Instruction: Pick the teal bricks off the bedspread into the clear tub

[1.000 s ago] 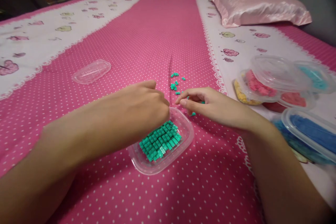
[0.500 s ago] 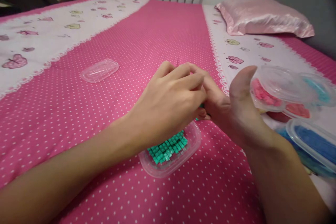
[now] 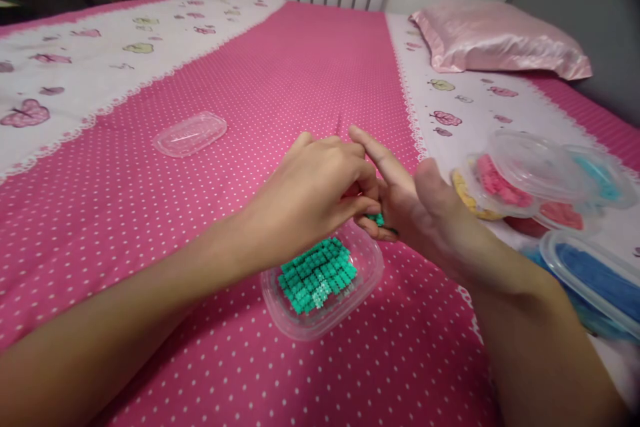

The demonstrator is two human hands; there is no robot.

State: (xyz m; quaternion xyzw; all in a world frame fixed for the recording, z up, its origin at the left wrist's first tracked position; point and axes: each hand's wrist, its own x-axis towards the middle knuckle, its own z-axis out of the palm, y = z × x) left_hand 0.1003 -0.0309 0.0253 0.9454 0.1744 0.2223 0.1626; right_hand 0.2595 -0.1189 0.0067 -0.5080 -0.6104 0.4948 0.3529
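My left hand [image 3: 320,180] is closed, with fingers and thumb pinched at a small green block piece [image 3: 376,219] in front of my right palm. My right hand [image 3: 425,213] is turned palm inward, its lower fingers curled round the same green piece while the index finger points out. Most of the piece is hidden by the fingers. Just below my hands sits a clear plastic tub [image 3: 374,280]. Inside it lie many small green interlocking blocks [image 3: 315,273], joined in a flat sheet with a few paler ones.
A clear lid [image 3: 190,135] lies on the pink dotted bedspread [image 3: 225,360] at left. At right are stacked clear tubs of pink pieces [image 3: 503,180], yellow pieces [image 3: 473,197] and red pieces [image 3: 563,215], plus a tub of blue pieces [image 3: 600,270]. A pink pillow [image 3: 500,40] rests behind.
My left hand has dropped slightly and moved a little left, showing more of the green piece and the tub. My right thumb has lowered and folded inward; the right index finger has straightened.
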